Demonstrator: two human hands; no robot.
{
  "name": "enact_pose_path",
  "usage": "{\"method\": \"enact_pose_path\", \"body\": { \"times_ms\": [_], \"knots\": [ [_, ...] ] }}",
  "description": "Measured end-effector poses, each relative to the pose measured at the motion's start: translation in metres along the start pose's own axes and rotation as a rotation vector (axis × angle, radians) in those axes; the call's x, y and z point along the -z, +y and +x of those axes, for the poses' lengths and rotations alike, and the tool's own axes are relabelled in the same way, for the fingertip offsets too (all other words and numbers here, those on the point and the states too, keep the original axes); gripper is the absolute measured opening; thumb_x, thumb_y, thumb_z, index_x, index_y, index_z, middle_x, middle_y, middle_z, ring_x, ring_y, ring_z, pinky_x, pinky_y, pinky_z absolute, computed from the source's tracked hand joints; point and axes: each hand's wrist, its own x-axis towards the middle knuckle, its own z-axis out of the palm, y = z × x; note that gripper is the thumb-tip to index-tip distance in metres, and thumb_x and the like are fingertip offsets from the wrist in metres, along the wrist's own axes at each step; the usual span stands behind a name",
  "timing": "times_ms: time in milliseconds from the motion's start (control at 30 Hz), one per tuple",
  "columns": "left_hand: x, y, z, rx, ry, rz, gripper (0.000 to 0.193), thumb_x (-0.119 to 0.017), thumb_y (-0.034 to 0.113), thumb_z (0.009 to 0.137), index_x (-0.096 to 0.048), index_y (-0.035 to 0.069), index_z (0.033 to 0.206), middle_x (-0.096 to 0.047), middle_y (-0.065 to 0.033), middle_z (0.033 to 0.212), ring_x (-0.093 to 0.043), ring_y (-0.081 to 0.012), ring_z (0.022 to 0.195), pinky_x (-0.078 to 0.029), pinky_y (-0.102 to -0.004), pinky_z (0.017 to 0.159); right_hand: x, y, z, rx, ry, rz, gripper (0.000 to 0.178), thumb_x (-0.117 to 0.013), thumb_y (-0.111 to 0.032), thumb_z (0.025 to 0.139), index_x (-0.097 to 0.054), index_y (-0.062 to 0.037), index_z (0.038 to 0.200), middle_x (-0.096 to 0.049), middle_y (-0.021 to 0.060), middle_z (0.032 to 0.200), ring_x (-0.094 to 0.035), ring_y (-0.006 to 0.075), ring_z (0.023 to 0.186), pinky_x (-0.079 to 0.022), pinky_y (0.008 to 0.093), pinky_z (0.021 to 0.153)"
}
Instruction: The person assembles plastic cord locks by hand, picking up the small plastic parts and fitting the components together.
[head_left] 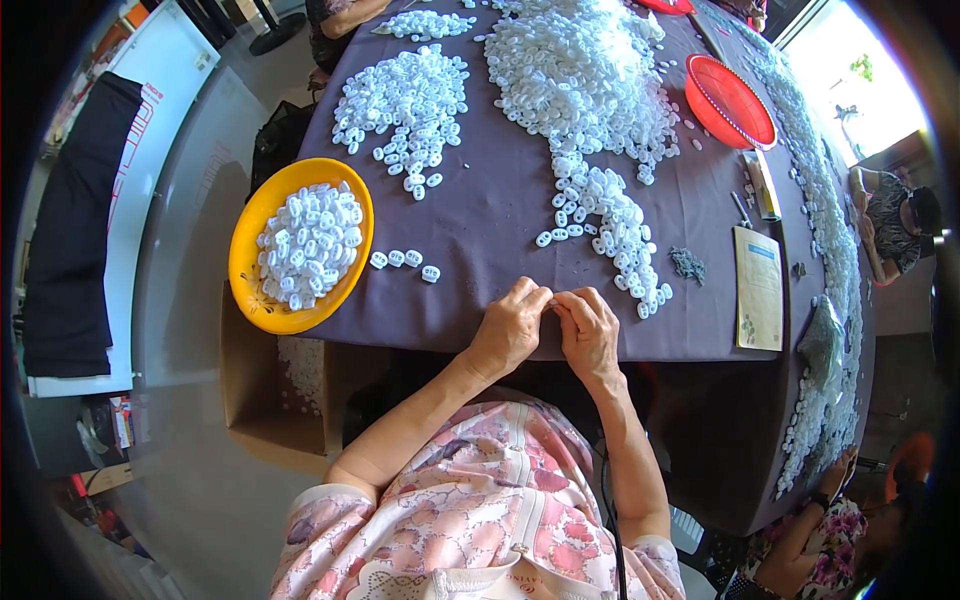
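My left hand (pixel 510 325) and my right hand (pixel 587 330) meet above the table's near edge, thumbs and fingertips pinched close together. Whatever lies between the fingertips is too small and covered to make out. Just left of them, several white oval plastic pieces (pixel 412 260) with dark markings lie in a short row. A yellow oval bowl (pixel 247 290) at the left corner is heaped with white pieces (pixel 310 240). Right of my hands, a narrow trail of similar white pieces (pixel 630 250) runs back to a large pile (pixel 580 75).
A second pile (pixel 405 100) spreads at far left. To the right are a red basket (pixel 715 95), a tan notebook (pixel 758 290) and a small grey clump (pixel 687 264). An open cardboard box (pixel 250 400) stands below the bowl. Other people sit around the table.
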Motion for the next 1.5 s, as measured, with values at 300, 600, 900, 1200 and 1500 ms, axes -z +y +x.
{"method": "enact_pose_path", "body": {
  "times_ms": [300,600,900,1200,1500],
  "knots": [
    [-0.002,-0.001,-0.003,-0.034,0.054,-0.012,0.012,-0.05,-0.007,0.08,-0.056,0.0,0.088,-0.053,-0.0144,0.085,-0.059,-0.0319,0.075,-0.051,-0.0371,0.064,-0.001,-0.001,0.001,-0.013,-0.002,0.01,0.014,-0.062,0.002,0.075,-0.06,-0.0043,0.088,-0.056,0.0092,0.079,-0.059,0.0272,0.069,-0.048,0.0352,0.06],
    [0.001,-0.002,0.0,-0.03,-0.004,0.002,0.009,-0.05,-0.005,0.08,-0.055,0.001,0.085,-0.054,-0.0149,0.084,-0.059,-0.0333,0.076,-0.051,-0.0381,0.066,-0.002,0.0,0.0,0.019,-0.005,-0.025,0.017,-0.061,0.003,0.073,-0.06,-0.005,0.088,-0.055,0.0085,0.078,-0.058,0.0269,0.069,-0.047,0.0352,0.058],
    [0.003,0.0,0.001,-0.038,-0.064,0.076,0.012,-0.048,-0.006,0.075,-0.053,0.002,0.083,-0.053,-0.015,0.083,-0.058,-0.034,0.075,-0.051,-0.0389,0.067,-0.002,0.001,-0.001,0.043,-0.027,-0.043,0.019,-0.061,0.003,0.073,-0.059,-0.0051,0.089,-0.053,0.0087,0.079,-0.056,0.0272,0.07,-0.047,0.0355,0.059],
    [0.002,-0.003,0.0,-0.031,-0.085,0.1,0.012,-0.048,-0.005,0.078,-0.054,0.002,0.084,-0.055,-0.0132,0.083,-0.059,-0.0323,0.078,-0.05,-0.0385,0.068,-0.002,0.003,0.0,0.067,-0.046,-0.021,0.019,-0.059,0.005,0.072,-0.059,-0.0042,0.088,-0.052,0.0094,0.079,-0.056,0.0277,0.07,-0.047,0.0358,0.062],
    [0.007,-0.013,0.013,0.077,-0.006,-0.149,0.007,-0.061,0.005,0.083,-0.063,-0.002,0.084,-0.06,-0.0101,0.074,-0.06,-0.021,0.062,-0.047,-0.029,0.054,0.003,-0.001,0.0,-0.118,-0.038,0.116,0.02,-0.06,0.002,0.079,-0.062,-0.0025,0.099,-0.059,0.0112,0.082,-0.061,0.0288,0.073,-0.049,0.0346,0.064]
  ]
}}
